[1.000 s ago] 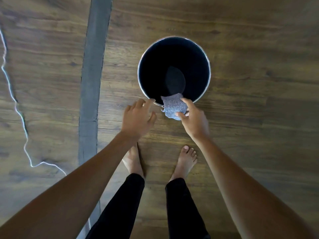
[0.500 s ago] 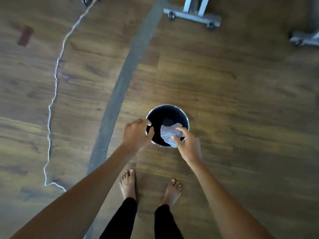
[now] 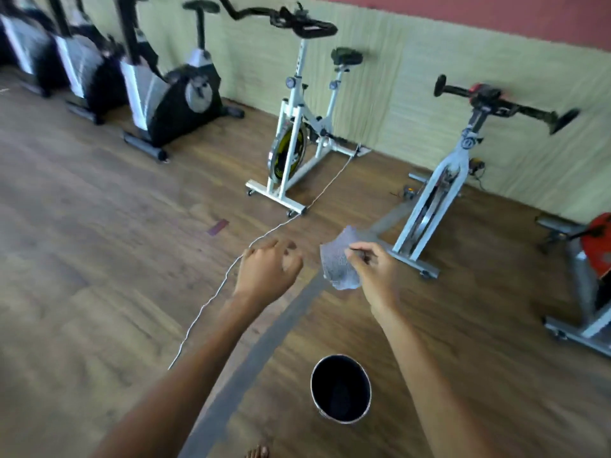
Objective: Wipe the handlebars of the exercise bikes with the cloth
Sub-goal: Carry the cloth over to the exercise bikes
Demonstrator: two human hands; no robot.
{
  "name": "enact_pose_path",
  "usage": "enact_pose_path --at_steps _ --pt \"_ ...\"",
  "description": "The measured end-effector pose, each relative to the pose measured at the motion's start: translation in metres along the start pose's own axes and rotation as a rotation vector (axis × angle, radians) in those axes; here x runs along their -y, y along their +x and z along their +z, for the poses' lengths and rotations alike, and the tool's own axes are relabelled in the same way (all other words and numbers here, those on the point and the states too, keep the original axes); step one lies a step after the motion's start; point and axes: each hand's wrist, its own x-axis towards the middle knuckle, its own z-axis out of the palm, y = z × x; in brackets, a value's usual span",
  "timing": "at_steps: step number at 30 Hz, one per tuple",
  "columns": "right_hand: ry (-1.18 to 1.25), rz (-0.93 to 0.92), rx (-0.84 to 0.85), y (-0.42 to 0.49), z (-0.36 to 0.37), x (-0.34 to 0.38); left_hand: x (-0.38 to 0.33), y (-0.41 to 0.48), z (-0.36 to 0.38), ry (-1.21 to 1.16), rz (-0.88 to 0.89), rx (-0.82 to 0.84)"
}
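My right hand [image 3: 373, 269] pinches a grey-blue cloth [image 3: 339, 261] and holds it up in front of me at mid-frame. My left hand [image 3: 266, 271] hovers beside it with loosely curled fingers and holds nothing. Ahead stands a white spin bike [image 3: 297, 133] with black handlebars [image 3: 281, 16] at the top centre. To the right is a second white bike [image 3: 439, 190] with black and red handlebars [image 3: 502, 100]. Both bikes are well beyond my hands.
A black bucket [image 3: 340, 393] with a metal rim stands on the wood floor near my feet. A white cord [image 3: 231, 266] runs across the floor to the middle bike. Several upright bikes [image 3: 165, 90] line the wall at left; a red machine [image 3: 591, 269] is at right.
My view has lifted from the bucket to the row of bikes. Both hands have risen away from the bucket rim, the right one carrying the cloth up with it.
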Motion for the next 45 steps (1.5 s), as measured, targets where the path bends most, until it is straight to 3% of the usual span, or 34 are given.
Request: enact_pose_path --at_steps 9,15,30,45 --pt "0.204 -0.017 0.207 0.028 0.124 0.050 0.108 0.006 -0.063 0.041 -0.268 -0.058" --pt "0.197 0.033 0.266 0.084 0.211 0.057 0.195 0.071 -0.090 0.026 -0.320 -0.030" --pt "0.254 0.019 0.258 0.275 0.446 0.107 0.399 0.299 -0.159 0.033 -0.332 -0.068" --pt "0.269 0.086 0.253 0.581 0.721 0.147 0.611 0.629 -0.186 0.028 -0.389 0.015"
